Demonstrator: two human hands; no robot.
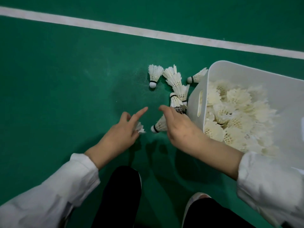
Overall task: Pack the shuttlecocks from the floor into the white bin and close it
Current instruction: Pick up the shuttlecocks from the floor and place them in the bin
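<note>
Fingers of the left hand are divided: the index is stretched forward, while the others are curled round a small white feathered shuttlecock tucked against the palm.

The green court floor is crossed by a white painted line. At the right stands the white plastic bin, open and heaped with cream shuttlecocks; no lid is seen.

The right hand, just beside the bin's handle wall, is laid over a second shuttlecock. Its long axis runs left to right, cork toward the left hand. Whether it is gripped or only covered cannot be told, the thumb being hidden.

A cluster of loose shuttlecocks lies directly ahead of the right fingertips, against the bin wall, and is judged to fall to that hand.

A lone shuttlecock lies farther out, cork toward the person, roughly midway ahead of both hands.
</note>
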